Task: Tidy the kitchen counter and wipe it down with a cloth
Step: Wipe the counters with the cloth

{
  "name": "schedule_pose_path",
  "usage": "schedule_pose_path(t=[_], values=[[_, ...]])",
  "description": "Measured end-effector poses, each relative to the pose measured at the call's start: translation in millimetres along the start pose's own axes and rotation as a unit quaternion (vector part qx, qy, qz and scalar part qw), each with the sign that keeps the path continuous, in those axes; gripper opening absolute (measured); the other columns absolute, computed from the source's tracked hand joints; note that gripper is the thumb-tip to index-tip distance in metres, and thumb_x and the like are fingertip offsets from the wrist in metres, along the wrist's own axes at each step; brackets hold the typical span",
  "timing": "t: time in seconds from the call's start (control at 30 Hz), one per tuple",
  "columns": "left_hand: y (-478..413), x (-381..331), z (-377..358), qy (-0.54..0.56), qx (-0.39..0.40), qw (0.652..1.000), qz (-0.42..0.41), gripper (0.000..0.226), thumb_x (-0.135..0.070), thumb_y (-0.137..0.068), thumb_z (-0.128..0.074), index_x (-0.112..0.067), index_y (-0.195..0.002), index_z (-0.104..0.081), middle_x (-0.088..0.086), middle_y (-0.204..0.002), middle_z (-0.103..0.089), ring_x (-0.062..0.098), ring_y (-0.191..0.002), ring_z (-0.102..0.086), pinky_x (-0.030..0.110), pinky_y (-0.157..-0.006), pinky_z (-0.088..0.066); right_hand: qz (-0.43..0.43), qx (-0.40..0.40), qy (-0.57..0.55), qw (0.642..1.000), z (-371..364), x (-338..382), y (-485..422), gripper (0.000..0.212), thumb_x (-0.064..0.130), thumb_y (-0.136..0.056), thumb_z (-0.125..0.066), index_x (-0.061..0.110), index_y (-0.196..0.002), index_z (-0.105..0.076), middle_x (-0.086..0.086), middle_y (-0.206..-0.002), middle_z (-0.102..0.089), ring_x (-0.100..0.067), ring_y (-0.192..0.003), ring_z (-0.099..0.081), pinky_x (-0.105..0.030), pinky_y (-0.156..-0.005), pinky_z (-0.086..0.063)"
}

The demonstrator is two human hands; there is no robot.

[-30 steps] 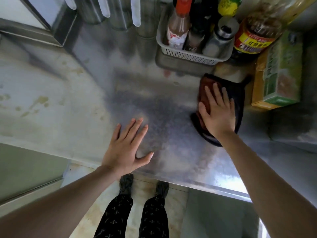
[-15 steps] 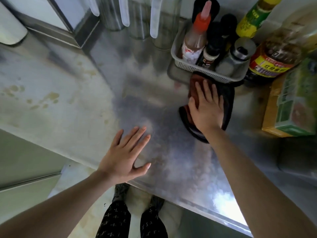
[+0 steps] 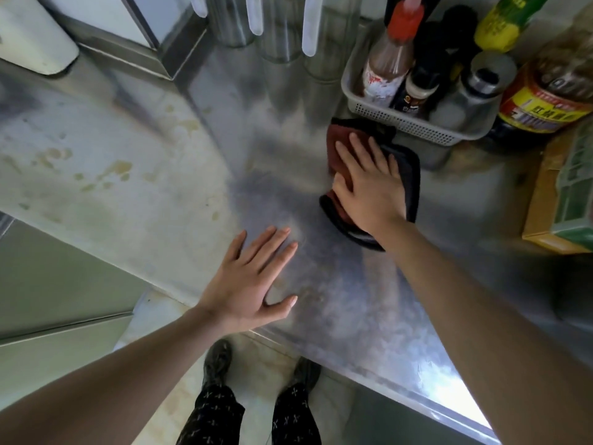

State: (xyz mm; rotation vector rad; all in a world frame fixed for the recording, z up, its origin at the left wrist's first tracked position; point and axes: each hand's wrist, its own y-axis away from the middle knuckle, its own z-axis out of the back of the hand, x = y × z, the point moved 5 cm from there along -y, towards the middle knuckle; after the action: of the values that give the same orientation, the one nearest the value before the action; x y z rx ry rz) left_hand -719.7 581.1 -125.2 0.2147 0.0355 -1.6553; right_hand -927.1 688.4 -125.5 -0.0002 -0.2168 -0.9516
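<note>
Stained steel worktop [image 3: 134,175]: left hand [image 3: 247,284] spread flat on it; right hand [image 3: 369,184] spread flat, pressing a dark red-and-black cloth [image 3: 412,178] just beside a grey perforated plastic basket [image 3: 414,125].

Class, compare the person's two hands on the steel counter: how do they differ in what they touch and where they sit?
The right hand presses flat on the dark red and black cloth; the left hand lies on bare counter. The right hand sits further back, just in front of the condiment basket; the left hand sits near the front edge. Both are open, palms down, fingers spread.
</note>
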Motion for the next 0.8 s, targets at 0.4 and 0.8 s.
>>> schedule_pose_path(t=[0.4,0.8], values=[[1,1,2,0.024,-0.001,1.0,-0.012,0.07,-0.057,-0.086,-0.035,-0.011,-0.139,-0.035,0.01,-0.15,-0.031,0.028,-0.139,-0.027,0.055,-0.108,-0.024,0.001,-0.015,-0.01,1.0,-1,-18,87,0.062,0.048,-0.086,-0.021,0.03,-0.145,-0.03,0.005,-0.155,-0.025,-0.021,-0.144,-0.018,-0.048,-0.116,-0.015],[22,37,27,0.097,-0.079,0.992,0.016,0.065,-0.053,-0.089,-0.032,-0.013,-0.14,-0.036,0.007,-0.152,-0.028,0.023,-0.14,-0.02,0.049,-0.111,-0.014,-0.102,-0.002,0.002,0.995,-27,58,181,0.06,0.051,-0.091,-0.022,0.031,-0.147,-0.019,0.008,-0.155,-0.015,-0.019,-0.145,-0.01,-0.048,-0.116,-0.014]])
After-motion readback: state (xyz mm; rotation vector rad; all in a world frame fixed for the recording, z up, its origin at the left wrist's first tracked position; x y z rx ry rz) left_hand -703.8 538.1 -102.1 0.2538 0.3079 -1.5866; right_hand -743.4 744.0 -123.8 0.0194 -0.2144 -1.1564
